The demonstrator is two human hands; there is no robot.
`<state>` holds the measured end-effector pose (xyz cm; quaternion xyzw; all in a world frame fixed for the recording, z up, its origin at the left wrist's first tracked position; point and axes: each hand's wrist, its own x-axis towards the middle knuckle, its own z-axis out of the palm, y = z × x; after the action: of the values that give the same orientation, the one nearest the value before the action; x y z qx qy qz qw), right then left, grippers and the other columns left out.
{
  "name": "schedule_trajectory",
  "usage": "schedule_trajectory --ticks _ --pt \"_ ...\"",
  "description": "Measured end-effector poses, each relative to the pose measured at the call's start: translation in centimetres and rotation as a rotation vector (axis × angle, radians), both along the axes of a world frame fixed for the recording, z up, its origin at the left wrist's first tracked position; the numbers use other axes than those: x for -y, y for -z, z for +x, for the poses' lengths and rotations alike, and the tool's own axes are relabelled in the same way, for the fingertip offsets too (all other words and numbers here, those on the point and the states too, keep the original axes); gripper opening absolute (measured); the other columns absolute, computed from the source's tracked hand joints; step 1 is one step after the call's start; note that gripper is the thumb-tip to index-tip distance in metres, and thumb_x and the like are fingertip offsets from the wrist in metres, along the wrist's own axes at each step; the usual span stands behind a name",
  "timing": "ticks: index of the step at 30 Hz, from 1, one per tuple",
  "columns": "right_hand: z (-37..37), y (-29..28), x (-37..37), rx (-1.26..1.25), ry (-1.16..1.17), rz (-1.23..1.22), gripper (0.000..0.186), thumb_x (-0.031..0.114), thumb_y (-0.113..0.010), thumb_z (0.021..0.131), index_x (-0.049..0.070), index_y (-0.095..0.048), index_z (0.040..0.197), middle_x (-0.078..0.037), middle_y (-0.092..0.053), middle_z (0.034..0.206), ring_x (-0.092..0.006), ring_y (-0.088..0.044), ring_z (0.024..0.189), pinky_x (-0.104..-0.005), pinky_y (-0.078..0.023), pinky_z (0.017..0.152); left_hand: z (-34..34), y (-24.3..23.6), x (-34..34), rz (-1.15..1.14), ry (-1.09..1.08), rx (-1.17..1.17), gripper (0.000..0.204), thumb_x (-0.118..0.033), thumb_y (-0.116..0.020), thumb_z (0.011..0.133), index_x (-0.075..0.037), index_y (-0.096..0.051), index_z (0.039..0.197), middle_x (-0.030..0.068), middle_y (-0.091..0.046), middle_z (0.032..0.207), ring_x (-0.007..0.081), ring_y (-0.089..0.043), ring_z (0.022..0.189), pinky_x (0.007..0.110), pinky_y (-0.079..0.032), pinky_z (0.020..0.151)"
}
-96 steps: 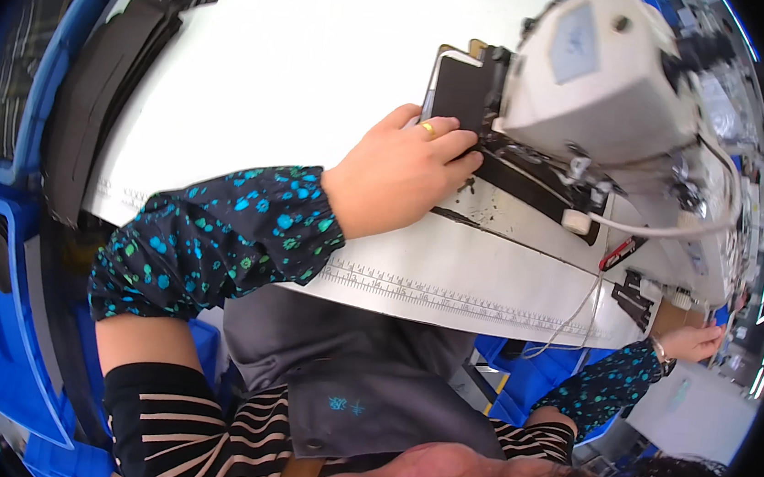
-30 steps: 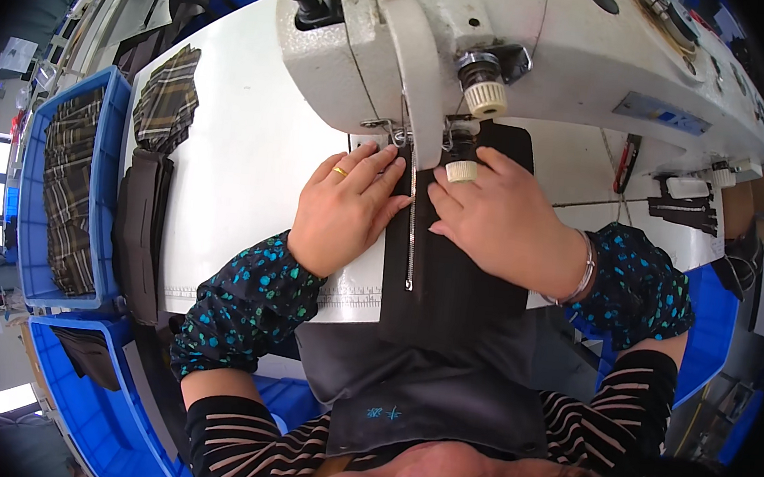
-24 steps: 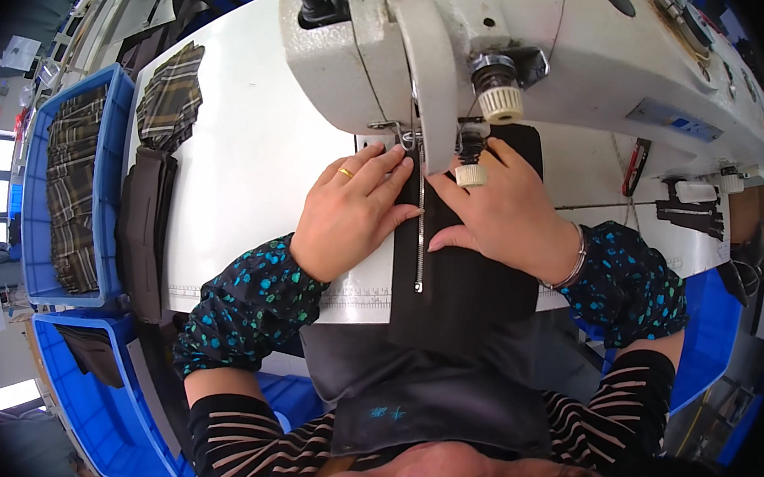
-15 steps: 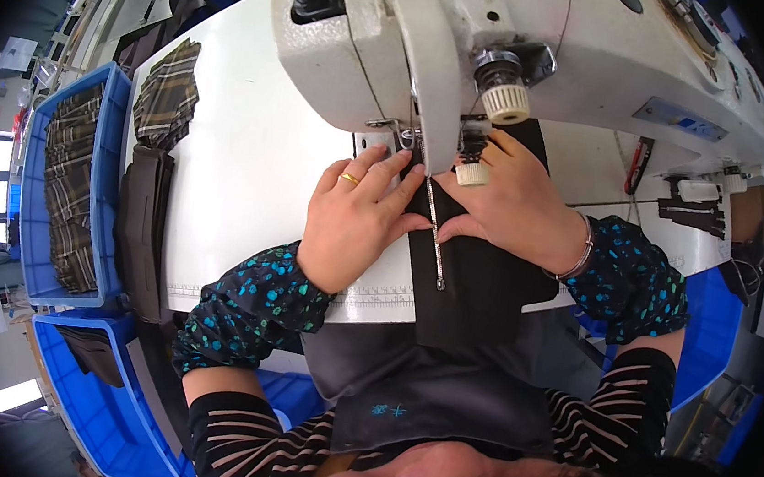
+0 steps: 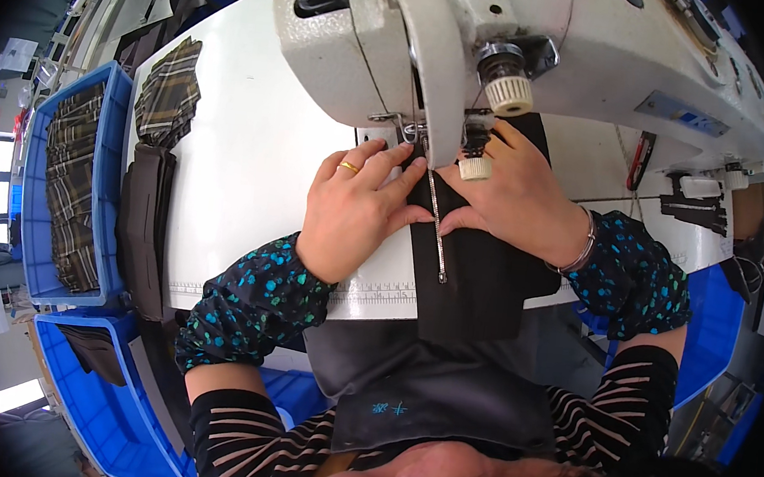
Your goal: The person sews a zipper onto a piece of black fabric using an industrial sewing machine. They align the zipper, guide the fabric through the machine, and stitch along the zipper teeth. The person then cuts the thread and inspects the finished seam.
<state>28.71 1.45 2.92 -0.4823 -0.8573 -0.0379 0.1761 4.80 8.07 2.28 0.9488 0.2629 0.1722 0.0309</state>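
A white sewing machine (image 5: 359,48) stands over dark fabric (image 5: 473,293). A metal zipper (image 5: 438,230) runs along this fabric from under the presser foot (image 5: 412,131) toward me. My left hand (image 5: 358,199) lies just left of the zipper, fingers spread near the foot, thumb touching the fabric beside the zipper. On the zipper's right, my right hand (image 5: 516,201) lies open on the fabric, thumb pointing at the zipper and fingertips partly hidden behind the machine's knobs. A ruler strip (image 5: 377,293) runs along the front edge of the white tabletop (image 5: 250,180).
Plaid pieces (image 5: 166,89) and folded dark pieces (image 5: 144,225) lie at the table's left. Beside them are blue bins (image 5: 70,185), (image 5: 107,414), one holding plaid fabric. A red-black cutter (image 5: 641,160) and dark scraps (image 5: 693,209) lie at the right, above a blue bin (image 5: 708,334).
Since the oldest frame, my view swung round and my right hand came from the far right onto the fabric. Lately, the fabric slid slightly away from me and the zipper's near end moved rightward.
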Motion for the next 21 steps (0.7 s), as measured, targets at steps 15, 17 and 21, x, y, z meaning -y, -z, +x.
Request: schedule_trajectory --ticks 15,17,21 --pt "0.1 1.1 -1.2 0.026 0.046 0.123 0.064 0.072 -0.076 0.066 0.009 -0.068 0.065 -0.003 -0.050 0.061 -0.0209 -0.054 0.059 -0.0360 -0.039 0.066 -0.1 -0.1 0.0 0.014 -0.015 -0.018 0.059 -0.051 -0.077 0.082 -0.017 -0.075 0.130 0.0005 -0.069 0.136 0.0265 -0.062 0.127 0.045 -0.047 0.107" --pt "0.2 1.4 -1.5 0.003 0.030 0.131 0.065 0.073 -0.076 0.066 0.009 -0.067 0.064 -0.003 -0.049 0.060 -0.0211 -0.054 0.058 -0.0362 -0.038 0.065 -0.1 0.0 -0.1 0.018 -0.018 -0.017 0.059 -0.052 -0.077 0.082 -0.017 -0.075 0.130 0.0003 -0.069 0.137 0.0264 -0.062 0.127 0.044 -0.047 0.107" --pt "0.4 1.5 -1.6 -0.006 0.026 0.133 0.063 0.071 -0.077 0.066 0.009 -0.067 0.063 -0.003 -0.052 0.064 -0.0208 -0.055 0.061 -0.0363 -0.039 0.066 0.0 0.0 -0.3 0.035 -0.023 -0.016 0.060 -0.052 -0.077 0.083 -0.017 -0.075 0.131 0.0005 -0.069 0.137 0.0264 -0.062 0.127 0.044 -0.048 0.107"
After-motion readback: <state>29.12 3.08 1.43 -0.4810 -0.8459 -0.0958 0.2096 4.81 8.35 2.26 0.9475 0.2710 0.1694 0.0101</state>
